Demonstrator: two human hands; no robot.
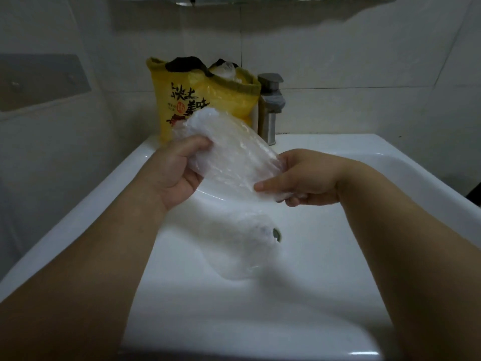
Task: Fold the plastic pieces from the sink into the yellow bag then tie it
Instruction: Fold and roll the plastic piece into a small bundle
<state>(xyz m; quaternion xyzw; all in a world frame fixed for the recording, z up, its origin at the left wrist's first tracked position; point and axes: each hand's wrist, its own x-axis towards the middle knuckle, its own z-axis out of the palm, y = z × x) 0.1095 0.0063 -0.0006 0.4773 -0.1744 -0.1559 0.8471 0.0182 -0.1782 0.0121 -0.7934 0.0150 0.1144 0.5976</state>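
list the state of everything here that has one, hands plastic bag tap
left hand: grips the upper end of the held plastic piece
right hand: pinches its lower end
held plastic piece: lifted above the basin, between both hands
second plastic piece: lying in the sink by the drain
yellow bag: upright behind the basin, mouth open, untied
faucet: no water running

The white ceramic sink (78, 204) carries a yellow printed plastic bag (234, 100) standing on its far rim, just left of a grey metal tap (270, 110), while a crumpled clear plastic piece (234, 243) lies in the basin beside the drain (277, 233).
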